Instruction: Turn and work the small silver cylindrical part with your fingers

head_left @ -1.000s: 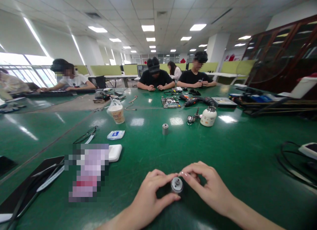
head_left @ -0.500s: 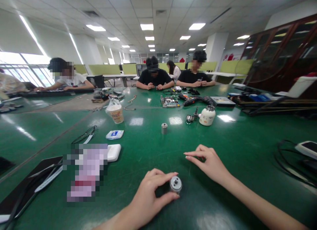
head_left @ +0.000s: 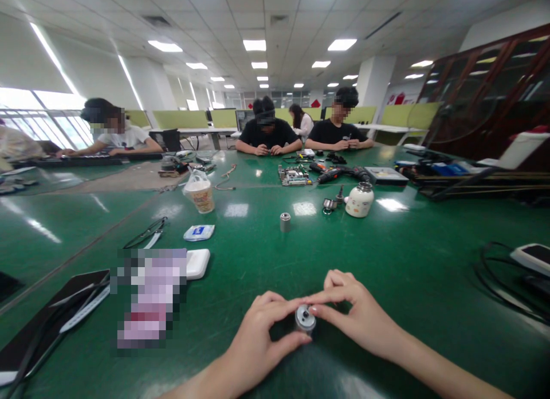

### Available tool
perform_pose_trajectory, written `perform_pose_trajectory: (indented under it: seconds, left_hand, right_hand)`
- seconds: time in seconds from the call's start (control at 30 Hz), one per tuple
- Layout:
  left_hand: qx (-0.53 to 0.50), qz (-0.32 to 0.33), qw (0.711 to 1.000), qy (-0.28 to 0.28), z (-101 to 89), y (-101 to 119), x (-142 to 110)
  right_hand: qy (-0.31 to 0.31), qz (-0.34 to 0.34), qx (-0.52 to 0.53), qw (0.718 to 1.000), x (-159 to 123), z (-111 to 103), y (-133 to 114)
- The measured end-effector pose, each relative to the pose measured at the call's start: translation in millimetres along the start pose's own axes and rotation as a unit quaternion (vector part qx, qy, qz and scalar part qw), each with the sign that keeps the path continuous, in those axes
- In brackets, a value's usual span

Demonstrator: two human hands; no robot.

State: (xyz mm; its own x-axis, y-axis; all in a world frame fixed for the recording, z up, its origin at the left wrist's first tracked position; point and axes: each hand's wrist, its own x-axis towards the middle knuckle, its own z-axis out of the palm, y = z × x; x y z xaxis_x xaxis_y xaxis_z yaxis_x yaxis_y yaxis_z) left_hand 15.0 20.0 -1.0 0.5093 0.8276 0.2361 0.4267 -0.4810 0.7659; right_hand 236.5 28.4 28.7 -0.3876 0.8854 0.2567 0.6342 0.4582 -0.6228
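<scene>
My left hand (head_left: 262, 330) grips a small metal cylinder (head_left: 304, 325), which looks like a little motor, between thumb and index finger. The cylinder stands upright, its round end with dark holes facing up. My right hand (head_left: 356, 307) reaches in from the right, thumb and index finger brought together at the top rim. Whatever may lie between those fingertips is too small to make out. A second, similar metal cylinder (head_left: 285, 222) stands upright on the green table (head_left: 240, 255), farther away and apart from both hands.
To the left lie a white case (head_left: 198, 263), a tissue packet (head_left: 199, 233) and a tablet (head_left: 64, 307) with cables. Beyond stand a paper cup (head_left: 201, 195) and a white bottle (head_left: 360, 200). A circuit board (head_left: 295, 175) and power drill (head_left: 333, 174) lie farther off. Several people sit across.
My right hand has moved left and toward me, bringing its fingertips to the top of the held cylinder. My left hand keeps its grip in the same place.
</scene>
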Motion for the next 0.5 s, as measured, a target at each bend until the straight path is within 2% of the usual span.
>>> perform_pose_trajectory:
  seconds: [0.1, 0.23, 0.5]
  left_hand:
    - [-0.001, 0.007, 1.0, 0.001, 0.1, 0.2, 0.1]
    - [0.002, 0.003, 1.0, 0.002, 0.1, -0.1, -0.3]
    - [0.004, 0.01, 1.0, 0.001, 0.6, 0.2, -0.5]
  right_hand:
    - [0.001, -0.019, 0.002, 1.0, -4.2, 2.1, -9.4]
    - [0.029, -0.033, 0.002, 0.999, -4.1, 2.4, -9.6]
    - [-0.012, -0.004, 0.01, 1.0, -4.9, 10.2, -11.6]
